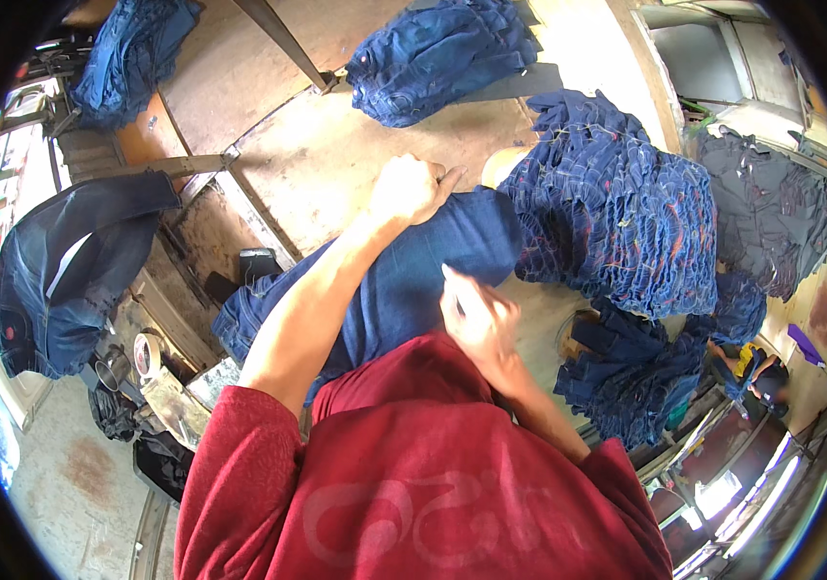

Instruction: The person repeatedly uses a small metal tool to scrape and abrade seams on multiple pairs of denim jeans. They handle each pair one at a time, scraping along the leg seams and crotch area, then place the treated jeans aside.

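A pair of dark blue jeans (404, 290) lies folded lengthwise across the table in front of me, one end up against the large denim pile. My left hand (412, 190) is closed at the far edge of these jeans, thumb stretched to the right, and seems to grip the cloth there. Over the near side of the jeans, my right hand (479, 314) has its fingers curled in. Whatever it may hold is hidden in the fingers. My left forearm crosses above the jeans and covers part of them.
A tall stack of blue denim (616, 208) with loose threads stands to the right, grey garments (761, 203) beyond it. Folded jeans (438, 58) lie at the far side. Another dark pair (75, 266) hangs at left, near a tape roll (147, 356). Another person (766, 377) is at far right.
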`<action>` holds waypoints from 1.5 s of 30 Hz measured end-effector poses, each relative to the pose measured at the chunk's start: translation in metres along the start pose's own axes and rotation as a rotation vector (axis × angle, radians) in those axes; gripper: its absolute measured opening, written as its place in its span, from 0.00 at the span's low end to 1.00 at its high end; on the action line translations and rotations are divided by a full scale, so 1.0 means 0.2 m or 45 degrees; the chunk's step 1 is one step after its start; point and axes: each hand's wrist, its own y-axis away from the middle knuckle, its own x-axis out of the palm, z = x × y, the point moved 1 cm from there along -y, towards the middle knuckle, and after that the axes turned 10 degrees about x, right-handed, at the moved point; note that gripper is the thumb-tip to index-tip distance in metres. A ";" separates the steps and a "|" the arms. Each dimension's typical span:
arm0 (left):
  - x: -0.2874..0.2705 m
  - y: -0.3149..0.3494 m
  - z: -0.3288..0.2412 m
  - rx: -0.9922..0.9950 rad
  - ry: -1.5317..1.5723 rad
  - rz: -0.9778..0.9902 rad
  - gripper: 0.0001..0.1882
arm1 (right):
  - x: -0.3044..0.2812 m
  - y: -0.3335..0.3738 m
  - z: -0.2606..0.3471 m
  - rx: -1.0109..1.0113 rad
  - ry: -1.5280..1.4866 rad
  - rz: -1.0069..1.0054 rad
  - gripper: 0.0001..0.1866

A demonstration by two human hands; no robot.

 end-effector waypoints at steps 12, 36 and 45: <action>-0.02 0.00 -0.02 0.012 -0.020 -0.071 0.29 | 0.14 -0.14 -0.01 -0.076 0.183 -0.023 0.09; -0.01 0.00 -0.02 -0.024 0.009 0.007 0.30 | 0.04 -0.03 -0.03 0.008 -0.023 0.015 0.07; -0.01 0.00 -0.01 0.013 -0.020 -0.021 0.30 | 0.09 -0.09 -0.05 -0.056 0.163 0.043 0.08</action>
